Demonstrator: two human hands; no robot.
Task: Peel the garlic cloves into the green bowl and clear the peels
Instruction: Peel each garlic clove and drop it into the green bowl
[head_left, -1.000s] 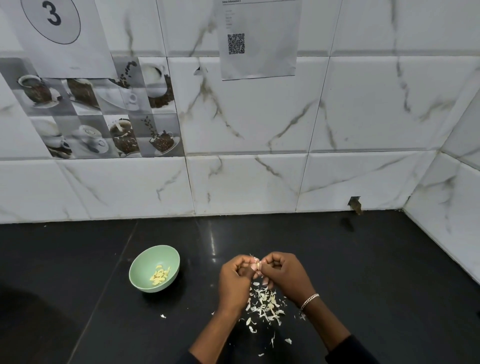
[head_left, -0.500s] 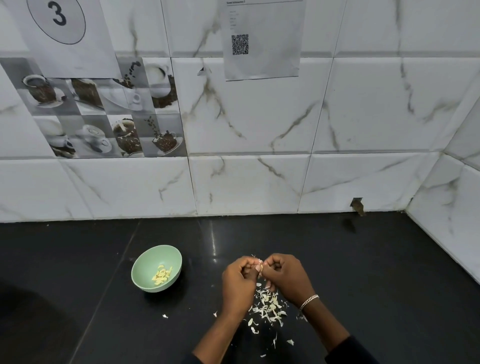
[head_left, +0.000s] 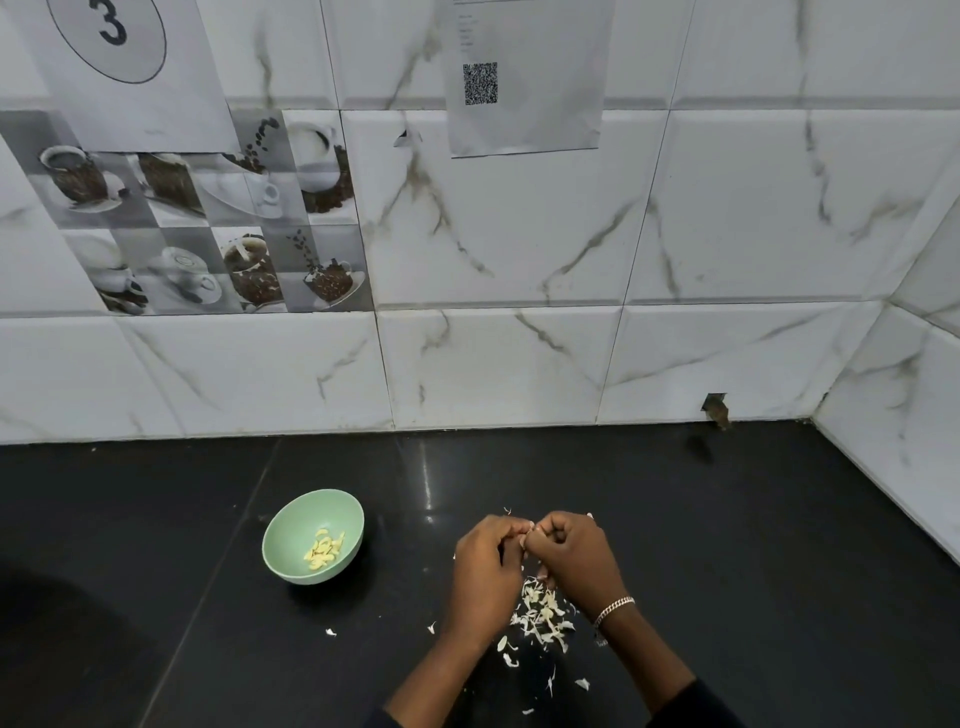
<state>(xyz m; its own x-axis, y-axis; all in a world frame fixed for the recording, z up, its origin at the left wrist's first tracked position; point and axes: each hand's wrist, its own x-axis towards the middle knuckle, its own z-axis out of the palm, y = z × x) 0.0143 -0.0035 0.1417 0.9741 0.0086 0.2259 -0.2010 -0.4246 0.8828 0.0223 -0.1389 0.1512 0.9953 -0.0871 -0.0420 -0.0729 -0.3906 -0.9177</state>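
Note:
The green bowl (head_left: 291, 530) stands on the black counter, left of my hands, with several peeled yellowish cloves (head_left: 324, 551) inside. My left hand (head_left: 485, 566) and my right hand (head_left: 574, 558) meet fingertip to fingertip above the counter and pinch a small garlic clove (head_left: 527, 531) between them; only a pale sliver of it shows. Directly under my hands lies a heap of white garlic peels (head_left: 543, 613), with a few scraps scattered toward the front and left.
The black counter (head_left: 753, 545) runs back to a white marble-tile wall (head_left: 493, 364) and meets a side wall at the right corner. A stray peel (head_left: 330, 632) lies in front of the bowl. A bracelet is on my right wrist.
My hands stay joined on the clove with only small finger movements. The view has shifted slightly; the bowl and peel heap have not moved.

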